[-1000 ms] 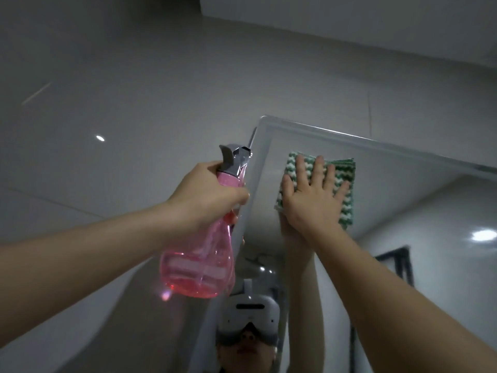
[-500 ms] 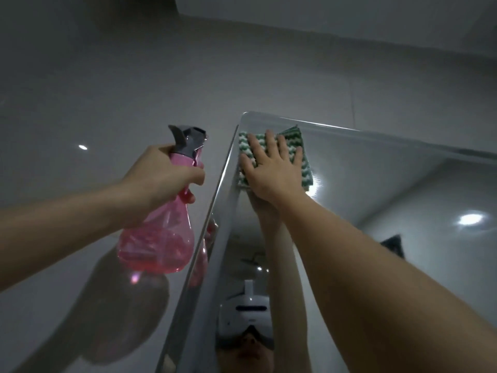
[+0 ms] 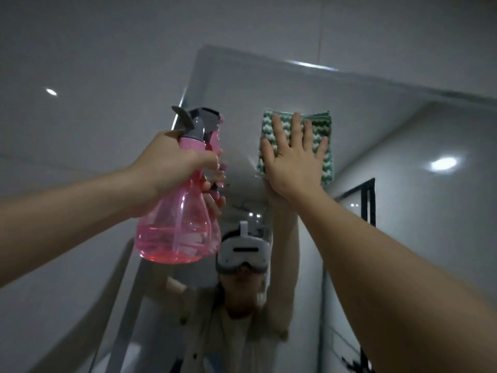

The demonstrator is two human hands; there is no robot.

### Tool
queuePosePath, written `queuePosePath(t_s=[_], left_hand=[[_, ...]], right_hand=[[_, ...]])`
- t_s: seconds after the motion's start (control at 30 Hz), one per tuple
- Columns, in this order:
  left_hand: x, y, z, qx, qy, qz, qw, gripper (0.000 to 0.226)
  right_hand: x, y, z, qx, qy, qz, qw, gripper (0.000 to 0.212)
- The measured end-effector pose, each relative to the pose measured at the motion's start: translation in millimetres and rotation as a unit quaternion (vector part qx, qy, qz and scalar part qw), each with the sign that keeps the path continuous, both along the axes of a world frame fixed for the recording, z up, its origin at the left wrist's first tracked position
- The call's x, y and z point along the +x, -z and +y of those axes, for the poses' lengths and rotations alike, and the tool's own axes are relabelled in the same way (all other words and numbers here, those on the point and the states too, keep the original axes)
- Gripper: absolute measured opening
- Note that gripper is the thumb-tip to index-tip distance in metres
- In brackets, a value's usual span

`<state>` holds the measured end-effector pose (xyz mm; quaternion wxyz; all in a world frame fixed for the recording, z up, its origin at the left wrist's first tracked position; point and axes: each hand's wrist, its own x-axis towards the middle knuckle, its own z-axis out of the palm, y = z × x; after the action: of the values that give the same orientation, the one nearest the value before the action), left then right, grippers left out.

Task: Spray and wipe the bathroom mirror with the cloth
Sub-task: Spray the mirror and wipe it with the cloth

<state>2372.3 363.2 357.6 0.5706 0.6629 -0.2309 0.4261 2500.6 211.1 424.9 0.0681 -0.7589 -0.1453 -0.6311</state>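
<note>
Mirror (image 3: 376,125) wipe in progress, upper left region of the glass. Nearest: left hand (image 3: 172,162), fingers curled round the neck of the pink spray bottle (image 3: 177,211), held up just beside the mirror's left edge. Farther: right hand (image 3: 293,157), fingers spread flat, pressing the green-and-white cloth (image 3: 324,146) against the glass near the top edge. Risk, judged: the folded cloth is only pressed, not gripped, so it could slide out if pressure drops. The raised bottle could knock the glass.

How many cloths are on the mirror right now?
1. The cloth lies flat on the mirror near its top edge, pressed under the right hand. The left hand holds only the bottle.
</note>
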Motion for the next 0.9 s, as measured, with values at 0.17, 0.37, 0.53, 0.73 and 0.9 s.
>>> queuePosePath(t_s=[0.17,0.37,0.53,0.73,0.9], left_hand=[[-10.4,59.5,-9.2,-0.014,-0.011,0.055,0.998,0.015],[-34.5,118.2,-27.6,-0.078,0.018,0.100,0.992,0.020],[-41.9,160.9,-41.5,-0.056,0.020,0.140,0.988,0.023],[-39.9,192.8,-41.0,-0.051,0.010,0.188,0.981,0.020],[-43.0,205.8,-45.2,-0.049,0.009,0.201,0.978,0.023]], right_hand=[[-1.0,74.8,-13.0,-0.024,0.001,0.022,0.999,0.056],[-9.3,155.0,-27.8,-0.051,0.014,0.070,0.996,0.057],[-6.1,208.2,-35.1,-0.063,0.014,0.068,0.996,0.058],[-1.1,256.6,-50.9,-0.092,0.033,0.044,0.994,0.058],[-2.6,286.3,-66.4,-0.106,0.033,0.041,0.993,0.059]])
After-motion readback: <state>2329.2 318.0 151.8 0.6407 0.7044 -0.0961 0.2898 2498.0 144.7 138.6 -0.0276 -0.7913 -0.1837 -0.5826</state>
